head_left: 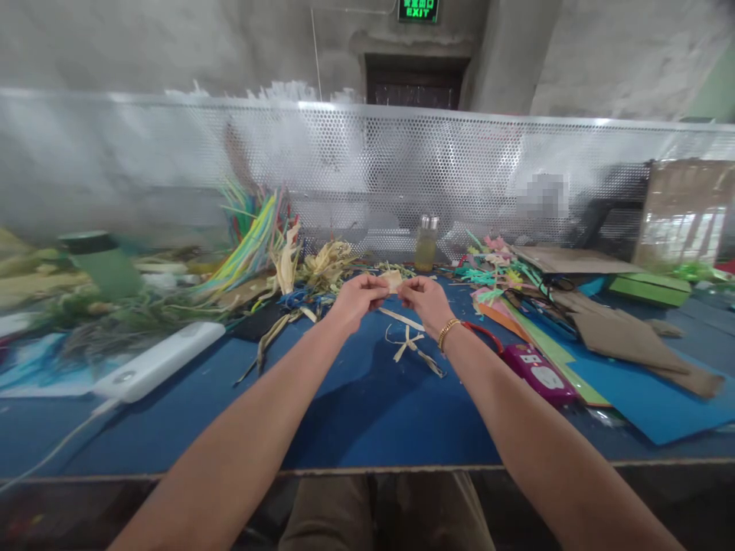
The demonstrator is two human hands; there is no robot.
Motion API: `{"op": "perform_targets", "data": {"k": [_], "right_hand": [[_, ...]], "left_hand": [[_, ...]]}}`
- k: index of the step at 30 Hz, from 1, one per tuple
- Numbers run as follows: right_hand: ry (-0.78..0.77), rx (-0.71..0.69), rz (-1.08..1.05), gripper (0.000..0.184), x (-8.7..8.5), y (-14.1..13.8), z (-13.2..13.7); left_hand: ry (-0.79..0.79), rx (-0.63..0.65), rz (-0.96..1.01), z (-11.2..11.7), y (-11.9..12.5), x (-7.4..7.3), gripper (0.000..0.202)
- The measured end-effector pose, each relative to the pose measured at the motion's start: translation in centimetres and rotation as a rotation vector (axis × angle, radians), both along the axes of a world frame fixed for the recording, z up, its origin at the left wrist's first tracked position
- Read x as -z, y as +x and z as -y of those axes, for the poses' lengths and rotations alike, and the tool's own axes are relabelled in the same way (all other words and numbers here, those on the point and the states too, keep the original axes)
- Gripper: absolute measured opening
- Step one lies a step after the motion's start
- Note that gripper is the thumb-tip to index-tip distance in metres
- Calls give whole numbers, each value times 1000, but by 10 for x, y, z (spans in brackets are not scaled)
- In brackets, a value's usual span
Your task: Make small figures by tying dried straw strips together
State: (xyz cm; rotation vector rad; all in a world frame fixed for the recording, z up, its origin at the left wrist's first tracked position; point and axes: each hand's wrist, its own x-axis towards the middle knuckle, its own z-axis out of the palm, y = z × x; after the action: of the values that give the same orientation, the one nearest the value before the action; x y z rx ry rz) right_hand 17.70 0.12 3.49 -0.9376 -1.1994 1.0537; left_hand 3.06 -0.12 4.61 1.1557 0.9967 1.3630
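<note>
Left hand (359,298) and right hand (427,298) pinch one dried-husk piece (393,281), seemingly unfinished, with loose husk strips (408,343) nearer the tabletop's front edge (379,451).

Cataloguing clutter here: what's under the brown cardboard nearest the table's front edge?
A blue sheet sticks out from under the brown cardboard; whatever the cardboard fully covers cannot be seen.

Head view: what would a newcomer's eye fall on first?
Probably the left hand and right hand, pinching a pale husk-like piece between them near the middle. Next, perhaps, the bundle of multicolored strips beyond them to the left, then the lit green EXIT sign at the top edge.
</note>
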Motion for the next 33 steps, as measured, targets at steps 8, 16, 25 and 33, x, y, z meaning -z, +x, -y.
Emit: {"op": "perform_targets", "data": {"k": [8, 16, 25, 33], "right_hand": [[26, 3, -11, 29, -1, 1, 0], [79, -14, 60, 27, 1, 2, -2], [467, -37, 479, 12, -4, 12, -3], [438, -1, 445, 12, -3, 15, -8]], "left_hand": [[0, 57, -3, -2, 3, 4, 16], [-17, 19, 39, -1, 5, 3, 18], [-98, 26, 178, 1, 1, -4, 18], [16, 162, -44, 2, -8, -7, 16]]}}
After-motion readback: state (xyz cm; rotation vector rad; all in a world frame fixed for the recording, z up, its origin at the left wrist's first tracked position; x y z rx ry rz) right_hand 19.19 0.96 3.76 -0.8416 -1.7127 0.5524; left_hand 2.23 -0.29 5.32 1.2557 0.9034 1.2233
